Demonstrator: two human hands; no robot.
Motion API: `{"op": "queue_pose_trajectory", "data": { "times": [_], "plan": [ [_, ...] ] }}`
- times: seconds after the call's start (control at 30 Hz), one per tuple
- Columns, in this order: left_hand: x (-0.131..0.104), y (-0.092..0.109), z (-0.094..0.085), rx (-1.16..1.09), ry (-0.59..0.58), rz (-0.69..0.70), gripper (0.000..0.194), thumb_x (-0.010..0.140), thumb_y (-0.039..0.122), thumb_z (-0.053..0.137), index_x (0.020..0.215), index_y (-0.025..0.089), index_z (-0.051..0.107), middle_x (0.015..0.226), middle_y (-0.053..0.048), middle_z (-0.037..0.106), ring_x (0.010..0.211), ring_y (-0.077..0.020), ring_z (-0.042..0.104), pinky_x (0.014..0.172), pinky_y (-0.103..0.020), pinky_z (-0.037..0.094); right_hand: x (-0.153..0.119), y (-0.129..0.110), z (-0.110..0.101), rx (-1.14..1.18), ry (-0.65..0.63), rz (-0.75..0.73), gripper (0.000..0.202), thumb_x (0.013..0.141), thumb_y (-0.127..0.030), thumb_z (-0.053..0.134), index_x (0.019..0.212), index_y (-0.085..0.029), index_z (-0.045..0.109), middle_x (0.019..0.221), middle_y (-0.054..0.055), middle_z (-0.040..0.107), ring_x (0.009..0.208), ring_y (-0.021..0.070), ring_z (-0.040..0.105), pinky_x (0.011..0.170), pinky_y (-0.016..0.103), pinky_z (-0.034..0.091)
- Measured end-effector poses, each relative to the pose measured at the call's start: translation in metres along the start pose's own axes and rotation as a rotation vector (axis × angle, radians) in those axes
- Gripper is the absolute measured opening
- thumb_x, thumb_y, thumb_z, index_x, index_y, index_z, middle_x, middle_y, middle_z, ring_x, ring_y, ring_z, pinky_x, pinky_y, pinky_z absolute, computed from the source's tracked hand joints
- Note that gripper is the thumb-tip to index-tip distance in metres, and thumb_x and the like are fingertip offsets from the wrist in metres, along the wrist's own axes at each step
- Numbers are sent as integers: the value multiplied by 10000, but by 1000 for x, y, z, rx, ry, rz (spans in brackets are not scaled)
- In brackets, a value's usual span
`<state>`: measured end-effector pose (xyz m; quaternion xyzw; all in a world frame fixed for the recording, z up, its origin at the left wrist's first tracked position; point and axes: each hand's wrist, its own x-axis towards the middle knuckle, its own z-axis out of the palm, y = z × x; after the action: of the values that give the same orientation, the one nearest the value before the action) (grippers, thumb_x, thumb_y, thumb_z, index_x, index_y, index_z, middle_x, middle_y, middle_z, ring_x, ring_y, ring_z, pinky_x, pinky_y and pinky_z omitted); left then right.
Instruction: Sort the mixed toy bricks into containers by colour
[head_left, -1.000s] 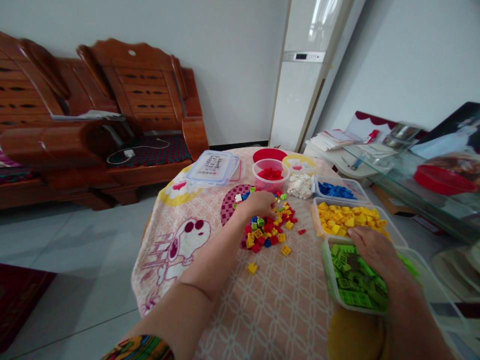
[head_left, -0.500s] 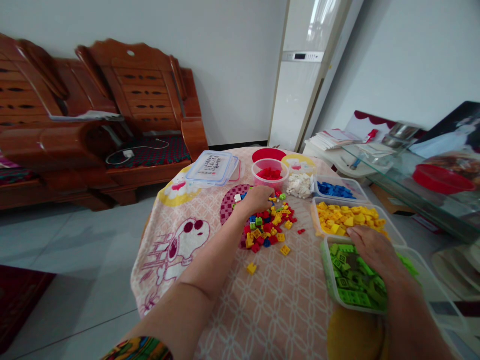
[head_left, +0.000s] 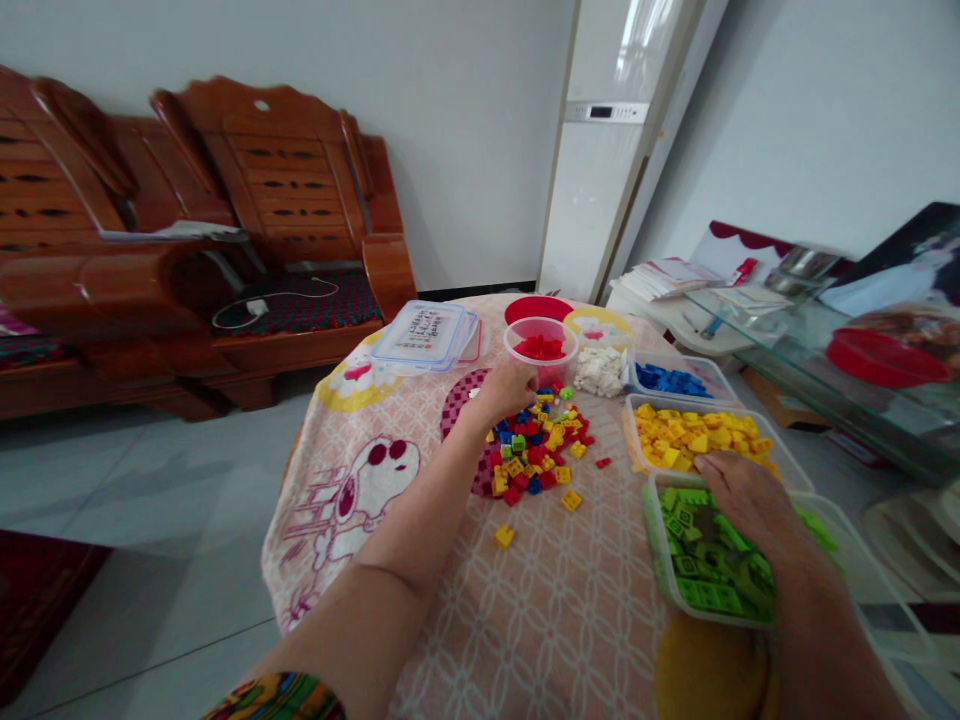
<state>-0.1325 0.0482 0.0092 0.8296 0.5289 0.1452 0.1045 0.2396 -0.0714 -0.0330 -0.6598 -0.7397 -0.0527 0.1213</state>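
Observation:
My left hand [head_left: 511, 390] is closed, fingers curled down at the far side of a mixed pile of toy building bricks [head_left: 536, 455], close to the front of a round tub [head_left: 540, 368] with red bricks in it. Whatever its fingers hold is hidden. My right hand [head_left: 742, 500] lies with fingers stretched out, across the edge between a box of yellow bricks [head_left: 697, 435] and a box of green bricks [head_left: 705, 580]. Its fingertips touch the near side of the yellow box; part of the fingers is hidden.
White bricks [head_left: 600, 370] are heaped beside the tub, and a box of blue bricks [head_left: 673, 380] stands behind the yellow one. Clear lids [head_left: 424, 335] lie at the back left. A loose yellow brick [head_left: 503, 537] is near the front. A glass side table [head_left: 802, 325] stands at right.
My left hand has drawn slightly left and up from the pile toward the red tub, its fingers more curled. My right hand has stayed in place.

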Motion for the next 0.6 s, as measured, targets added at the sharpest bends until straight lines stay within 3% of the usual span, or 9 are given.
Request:
{"op": "queue_pose_trajectory", "data": {
  "times": [0.17, 0.27, 0.43, 0.53, 0.6],
  "plan": [
    [-8, 15, -8, 32, -224, 43, 163, 708, 259, 773, 844, 180, 812, 829, -58, 771, 790, -231, 695, 700, -287, 491, 1, 0, -1, 6, -5, 1, 390, 959, -350, 347, 757, -214, 651, 847, 133, 760, 801, 260, 692, 753, 372, 518],
    [-12, 24, -5, 87, -282, 39, 171, 657, 242, 822, 812, 174, 802, 851, -84, 777, 803, -250, 711, 687, -287, 488, 1, -1, -3, 6, -17, 2, 393, 959, -355, 346, 747, -219, 647, 837, 129, 760, 798, 261, 694, 746, 372, 515],
    [-11, 19, -5, 70, -263, 53, 123, 673, 147, 771, 792, 173, 787, 846, -66, 785, 803, -225, 717, 682, -268, 488, 1, -2, -3, 10, -20, -4, 384, 965, -349, 348, 740, -226, 633, 832, 124, 754, 806, 256, 696, 759, 366, 516],
    [-8, 7, -10, -165, -225, 42, 99, 709, 175, 767, 807, 163, 774, 746, -24, 763, 701, -174, 698, 651, -244, 492, 0, -2, -2, 14, -7, -19, 372, 969, -336, 353, 763, -219, 639, 860, 136, 754, 838, 260, 699, 791, 371, 522],
    [-5, 1, -11, -404, -117, -1, 102, 735, 186, 757, 829, 148, 755, 704, -10, 744, 642, -147, 681, 621, -228, 495, 0, -2, -2, 11, -9, -23, 380, 974, -327, 346, 771, -213, 646, 872, 145, 755, 851, 265, 702, 799, 375, 523]
  ]
}}
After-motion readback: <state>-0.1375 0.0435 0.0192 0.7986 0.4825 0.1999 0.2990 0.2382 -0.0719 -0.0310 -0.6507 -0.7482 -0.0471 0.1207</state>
